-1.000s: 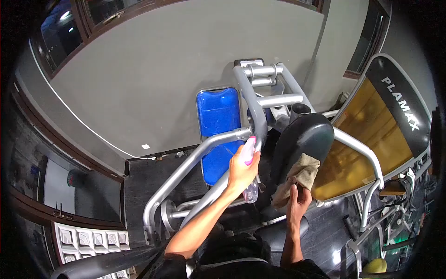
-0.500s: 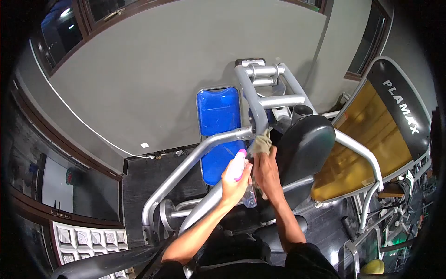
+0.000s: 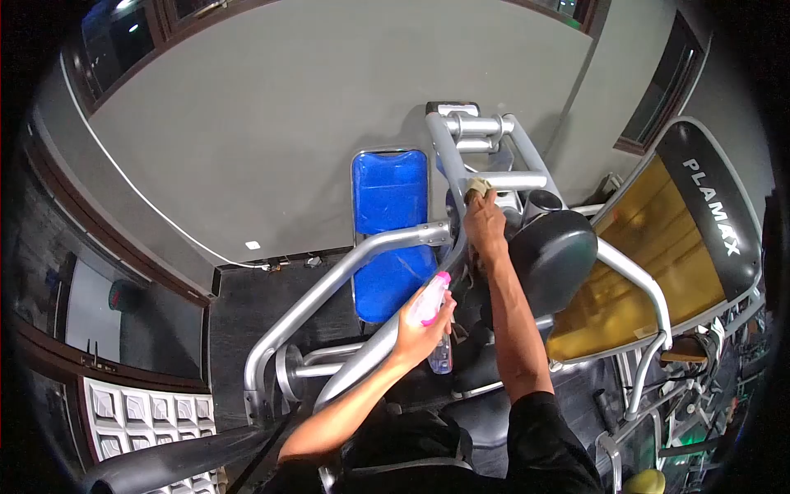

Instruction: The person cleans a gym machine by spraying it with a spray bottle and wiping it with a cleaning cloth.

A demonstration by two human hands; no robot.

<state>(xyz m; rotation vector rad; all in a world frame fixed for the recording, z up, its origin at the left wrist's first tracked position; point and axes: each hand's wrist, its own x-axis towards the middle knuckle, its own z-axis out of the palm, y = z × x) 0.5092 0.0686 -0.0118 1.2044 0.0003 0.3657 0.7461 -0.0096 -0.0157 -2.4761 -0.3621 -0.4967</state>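
Note:
My left hand (image 3: 421, 331) is closed round a clear spray bottle (image 3: 442, 356) with a pink and white trigger head. It is held over the silver frame tube of an exercise machine. Farther up, my right hand (image 3: 485, 224) grips a beige cloth (image 3: 478, 188). The cloth presses against the machine's silver frame (image 3: 448, 156), close to where a crossbar joins the upright. Just right of that forearm is a black padded backrest (image 3: 551, 262), which stands upright. My right fingers partly hide the cloth.
A blue folding chair (image 3: 392, 193) stands against the grey wall (image 3: 271, 123). Curved silver bars (image 3: 337, 276) reach out on the left side. To the right is a PLAMAX panel (image 3: 714, 202) with an amber cover. White moulded panels (image 3: 152, 412) lie at lower left.
My right hand has moved up and away along the frame with the cloth, from beside the backrest to near the crossbar. My left hand still holds the spray bottle in about the same place.

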